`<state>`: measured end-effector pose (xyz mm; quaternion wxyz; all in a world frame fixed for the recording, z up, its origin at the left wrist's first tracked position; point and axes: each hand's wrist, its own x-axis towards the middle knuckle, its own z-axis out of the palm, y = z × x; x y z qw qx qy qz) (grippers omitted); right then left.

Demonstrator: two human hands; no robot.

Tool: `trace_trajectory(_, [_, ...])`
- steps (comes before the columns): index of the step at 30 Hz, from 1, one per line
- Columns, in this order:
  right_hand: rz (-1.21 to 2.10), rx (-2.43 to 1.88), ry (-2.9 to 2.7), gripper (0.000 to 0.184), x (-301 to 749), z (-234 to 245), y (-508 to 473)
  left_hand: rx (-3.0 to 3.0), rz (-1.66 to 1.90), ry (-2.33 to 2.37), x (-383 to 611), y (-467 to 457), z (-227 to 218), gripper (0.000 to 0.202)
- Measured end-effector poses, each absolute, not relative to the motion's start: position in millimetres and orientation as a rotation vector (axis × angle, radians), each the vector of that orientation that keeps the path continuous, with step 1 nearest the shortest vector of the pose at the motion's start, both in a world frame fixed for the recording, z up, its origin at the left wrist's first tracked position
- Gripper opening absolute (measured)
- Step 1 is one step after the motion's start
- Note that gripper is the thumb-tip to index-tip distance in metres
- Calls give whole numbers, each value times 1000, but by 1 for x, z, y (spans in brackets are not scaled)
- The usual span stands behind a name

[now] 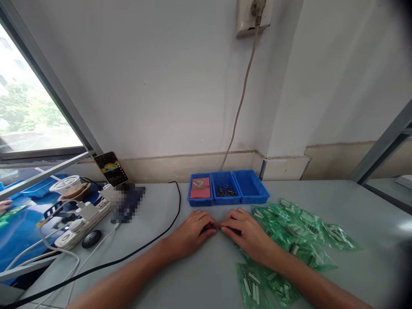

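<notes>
My left hand [195, 229] and my right hand [243, 234] rest low over the grey table, fingertips almost meeting. Both have their fingers curled and pressed together. Whatever lies between the fingertips, if anything, is too small to make out. Just beyond them stand three blue bins in a row. The left bin [201, 202] holds a red sheet with a small pale piece on it; the middle bin [227, 200] holds many small dark metal pins. A third blue bin [252, 199] is at the right. Green plastic bags [289, 227] with pale and metallic pieces lie beside and beneath my right forearm.
A black cable [138, 253] crosses the table at left. Past it are a power strip [85, 223], a black mouse [92, 239] and a propped phone [111, 168]. A lidded cup [68, 186] and another person's hand [4, 206] show beyond the frame bar.
</notes>
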<state>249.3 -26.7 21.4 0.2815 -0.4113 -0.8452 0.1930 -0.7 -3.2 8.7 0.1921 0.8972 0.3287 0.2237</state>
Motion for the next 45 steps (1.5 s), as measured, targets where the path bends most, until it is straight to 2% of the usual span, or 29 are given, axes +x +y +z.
trace_trajectory(32, [451,-1110,-2341,23,249,17,-27,2531,704,872,0,-2,3,15])
trace_trajectory(45, [433,-1133,-2371,19,247,20,-31,2514,673,908,1,-5,9,9])
